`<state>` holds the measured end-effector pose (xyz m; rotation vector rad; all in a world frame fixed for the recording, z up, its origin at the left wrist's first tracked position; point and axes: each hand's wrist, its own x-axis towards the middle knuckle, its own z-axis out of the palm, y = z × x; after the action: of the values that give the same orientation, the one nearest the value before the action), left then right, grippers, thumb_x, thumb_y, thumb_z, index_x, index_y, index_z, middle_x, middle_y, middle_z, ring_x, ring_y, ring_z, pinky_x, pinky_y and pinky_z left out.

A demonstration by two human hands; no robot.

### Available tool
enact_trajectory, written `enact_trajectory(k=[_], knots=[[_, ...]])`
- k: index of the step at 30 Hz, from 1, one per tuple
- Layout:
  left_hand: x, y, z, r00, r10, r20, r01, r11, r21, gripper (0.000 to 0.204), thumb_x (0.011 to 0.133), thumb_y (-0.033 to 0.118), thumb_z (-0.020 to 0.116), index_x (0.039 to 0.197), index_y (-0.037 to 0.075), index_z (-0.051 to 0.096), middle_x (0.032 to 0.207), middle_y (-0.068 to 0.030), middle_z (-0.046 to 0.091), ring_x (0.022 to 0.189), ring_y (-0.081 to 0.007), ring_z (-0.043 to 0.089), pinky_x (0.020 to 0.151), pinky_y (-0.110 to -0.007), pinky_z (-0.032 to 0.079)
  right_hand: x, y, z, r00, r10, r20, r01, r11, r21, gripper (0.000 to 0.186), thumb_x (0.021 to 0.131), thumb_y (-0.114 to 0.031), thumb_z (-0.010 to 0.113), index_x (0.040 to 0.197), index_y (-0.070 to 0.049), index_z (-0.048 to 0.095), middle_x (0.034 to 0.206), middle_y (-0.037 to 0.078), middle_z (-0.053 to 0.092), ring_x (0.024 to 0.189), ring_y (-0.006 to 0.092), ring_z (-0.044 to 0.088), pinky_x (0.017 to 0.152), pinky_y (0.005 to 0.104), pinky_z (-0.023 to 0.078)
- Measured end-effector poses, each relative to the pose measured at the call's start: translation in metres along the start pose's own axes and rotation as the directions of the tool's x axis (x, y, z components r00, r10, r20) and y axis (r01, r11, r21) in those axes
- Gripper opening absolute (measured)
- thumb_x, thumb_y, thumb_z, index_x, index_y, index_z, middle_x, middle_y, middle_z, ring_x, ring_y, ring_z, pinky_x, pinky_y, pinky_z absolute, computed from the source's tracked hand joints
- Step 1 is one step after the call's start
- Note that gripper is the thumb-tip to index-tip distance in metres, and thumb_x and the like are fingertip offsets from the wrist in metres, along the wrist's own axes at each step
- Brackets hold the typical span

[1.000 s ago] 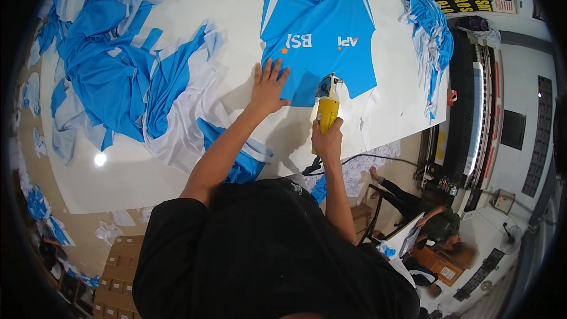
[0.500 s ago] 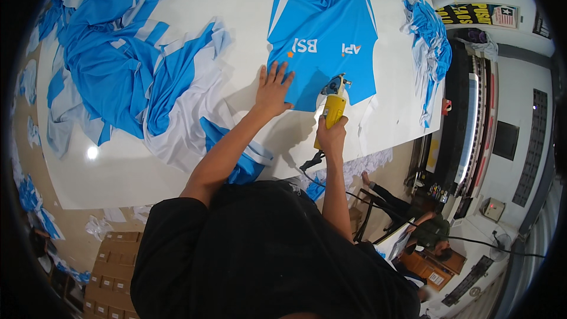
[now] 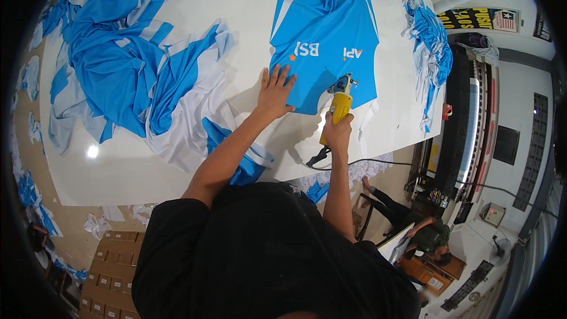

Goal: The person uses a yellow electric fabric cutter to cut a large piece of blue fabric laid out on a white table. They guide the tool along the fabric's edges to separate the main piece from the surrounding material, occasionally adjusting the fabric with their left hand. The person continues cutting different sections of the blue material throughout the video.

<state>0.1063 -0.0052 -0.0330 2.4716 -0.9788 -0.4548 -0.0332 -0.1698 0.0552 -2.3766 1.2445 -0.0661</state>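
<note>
A blue jersey panel point(image 3: 322, 18) with white side stripes and printed lettering lies on the white table point(image 3: 177, 180). My left hand point(image 3: 276, 93) rests with fingers spread, its fingertips on the panel's near left edge and its palm on the table. In my right hand point(image 3: 338, 131) is a yellow electric rotary fabric cutter point(image 3: 341, 106), gripped round its body. The metal cutting head point(image 3: 342, 84) sits at the curved cut-out in the panel's near edge. A black cord runs from the cutter's rear off to the right. The blade's contact with the cloth is hidden.
A large heap of blue and white fabric point(image 3: 112, 53) covers the table's left side; a smaller bundle point(image 3: 431, 47) lies at its right edge. Beyond stands a long wide machine point(image 3: 472, 130). A seated person point(image 3: 431, 236) is at lower right. Brown cartons point(image 3: 115, 266) stand at lower left.
My right hand has moved the cutter slightly right along the panel's curved cut-out. The cord's loop has shifted. My left hand stays flat in about the same place.
</note>
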Motion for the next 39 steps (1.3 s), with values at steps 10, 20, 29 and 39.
enact_trajectory(k=[10,20,29,39], knots=[[-0.001,0.001,-0.003,1.0,0.003,0.004,-0.003,1.0,0.013,0.108,0.074,0.056,0.086,0.163,0.021,0.035,0.174,-0.0121,0.016,0.161,-0.0379,0.007,0.128,-0.063,0.001,0.004,-0.002,-0.001,1.0,0.01,-0.002,-0.01,1.0,-0.008,0.056,0.094,-0.032,0.069,0.119,0.008,0.038,0.101,0.041,0.067,0.093,0.0552,0.07,0.081,0.0566,0.058],[-0.009,0.007,-0.007,0.974,0.089,-0.207,-0.053,0.983,0.173,0.074,0.075,0.041,0.089,0.14,0.015,0.064,0.151,-0.0141,0.053,0.142,-0.0383,0.046,0.116,-0.06,0.036,-0.07,0.09,-0.07,0.976,0.053,0.209,-0.063,0.997,0.04,0.055,0.095,-0.037,0.068,0.129,0.001,0.048,0.103,0.026,0.071,0.093,0.0393,0.073,0.077,0.0491,0.057],[0.081,0.025,-0.063,0.935,-0.053,-0.351,-0.108,0.9,-0.423,0.046,0.088,0.023,0.076,0.129,0.011,0.061,0.14,-0.0151,0.055,0.12,-0.0386,0.059,0.096,-0.052,0.048,-0.064,0.126,-0.141,0.955,0.238,0.178,-0.297,0.736,0.608,0.036,0.101,-0.031,0.06,0.124,-0.005,0.048,0.088,0.013,0.062,0.06,0.0247,0.069,0.048,0.0359,0.057],[0.072,-0.077,-0.045,0.722,-0.344,-0.6,0.031,0.883,-0.468,0.046,0.084,0.021,0.074,0.128,0.011,0.063,0.111,-0.0238,0.069,0.105,-0.0377,0.068,0.092,-0.049,0.054,0.019,0.146,-0.132,0.951,0.062,0.303,-0.27,0.643,0.717,0.04,0.101,-0.037,0.061,0.121,-0.005,0.049,0.089,0.013,0.062,0.062,0.0244,0.068,0.045,0.0345,0.055]])
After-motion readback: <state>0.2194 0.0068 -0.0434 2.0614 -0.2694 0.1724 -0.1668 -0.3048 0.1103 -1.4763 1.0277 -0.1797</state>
